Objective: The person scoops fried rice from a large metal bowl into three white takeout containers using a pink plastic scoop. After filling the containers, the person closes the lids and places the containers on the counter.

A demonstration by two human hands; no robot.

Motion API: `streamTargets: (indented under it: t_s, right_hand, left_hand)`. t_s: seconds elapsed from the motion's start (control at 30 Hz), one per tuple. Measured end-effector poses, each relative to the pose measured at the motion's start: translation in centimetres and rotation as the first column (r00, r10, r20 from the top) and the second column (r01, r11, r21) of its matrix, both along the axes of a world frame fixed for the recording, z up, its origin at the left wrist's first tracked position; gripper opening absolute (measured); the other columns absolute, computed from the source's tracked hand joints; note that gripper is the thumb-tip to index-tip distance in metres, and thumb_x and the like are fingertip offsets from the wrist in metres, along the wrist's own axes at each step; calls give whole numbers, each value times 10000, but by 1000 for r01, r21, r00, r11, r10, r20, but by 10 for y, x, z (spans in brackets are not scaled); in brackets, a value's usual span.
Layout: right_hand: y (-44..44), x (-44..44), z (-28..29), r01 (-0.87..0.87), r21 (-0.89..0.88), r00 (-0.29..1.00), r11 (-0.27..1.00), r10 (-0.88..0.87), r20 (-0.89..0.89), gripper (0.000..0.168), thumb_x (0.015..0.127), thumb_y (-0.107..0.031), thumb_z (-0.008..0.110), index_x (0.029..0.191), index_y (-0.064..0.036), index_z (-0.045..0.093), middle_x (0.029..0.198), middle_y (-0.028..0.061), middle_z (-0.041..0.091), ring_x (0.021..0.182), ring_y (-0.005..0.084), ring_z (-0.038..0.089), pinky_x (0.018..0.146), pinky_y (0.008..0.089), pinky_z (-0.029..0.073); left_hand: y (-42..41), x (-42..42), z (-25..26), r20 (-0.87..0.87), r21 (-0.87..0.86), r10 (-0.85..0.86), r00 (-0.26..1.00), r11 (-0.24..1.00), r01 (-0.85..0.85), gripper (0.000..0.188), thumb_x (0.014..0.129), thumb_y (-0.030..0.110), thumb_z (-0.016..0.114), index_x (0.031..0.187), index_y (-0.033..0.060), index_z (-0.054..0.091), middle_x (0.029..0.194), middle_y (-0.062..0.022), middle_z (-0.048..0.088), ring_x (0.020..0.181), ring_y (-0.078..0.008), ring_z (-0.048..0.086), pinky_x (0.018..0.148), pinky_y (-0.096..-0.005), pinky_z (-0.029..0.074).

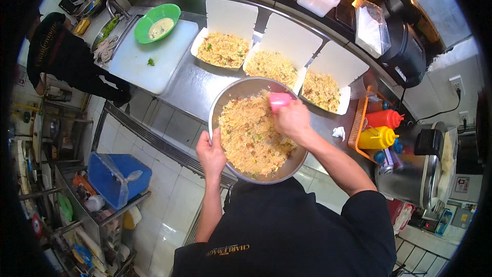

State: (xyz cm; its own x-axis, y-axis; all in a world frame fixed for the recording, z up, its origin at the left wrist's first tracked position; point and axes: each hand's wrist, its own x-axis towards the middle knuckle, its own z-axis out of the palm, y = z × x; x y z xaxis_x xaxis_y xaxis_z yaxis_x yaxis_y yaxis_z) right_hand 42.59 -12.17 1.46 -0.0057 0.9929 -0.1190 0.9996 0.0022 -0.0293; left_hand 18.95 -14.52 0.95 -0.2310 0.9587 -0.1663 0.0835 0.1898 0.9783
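A large steel mixing bowl [215, 104] full of fried rice [250, 134] is held in front of my body. My left hand [212, 154] grips its left rim, thumb over the edge. In my right hand [292, 119] is a pink scoop [280, 101], tilted over the rice at the bowl's right side; the hand hides part of it. Beyond the bowl stand three white takeout boxes with raised lids: a left box [231, 13], a middle box [294, 34] and a right box [340, 61]. Fried rice lies in each of them.
On the left, a white cutting board [134, 69] carries a green bowl [144, 30] of pale sauce. At right sits an orange basket [357, 123] with red and yellow squeeze bottles. A person [61, 54] stands at the far left. A blue bin [115, 184] is behind on the left.
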Motion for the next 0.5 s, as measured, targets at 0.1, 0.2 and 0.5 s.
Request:
streamTargets:
  t_s: [0.1,0.2,0.5]
  right_hand:
    - [-7,-46,-8,-217,345,916,913,313,-253,135,768,-210,652,747,-86,699,815,225,597,794,357,576,697,446,511]
    - [-11,-24,6,-374,272,837,887,449,-312,140,755,-211,672,769,-76,707,906,204,566,865,328,557,735,425,497]
    - [-12,-31,23,-727,312,589,612,789,-175,287,674,-113,652,958,-120,690,1241,214,505,962,308,547,808,395,502]
  left_hand:
    - [3,-8,-8,-83,-7,-20,996,1000,19,395,955,208,582,638,67,393,570,60,347,550,-43,299,465,-267,258]
    - [6,-7,-5,-77,18,-12,997,1000,13,401,960,225,579,641,62,398,572,58,343,551,-47,293,465,-271,256]
    - [14,-6,-5,-91,48,-31,995,998,36,412,965,235,574,632,64,402,574,60,345,558,-43,294,468,-255,261]
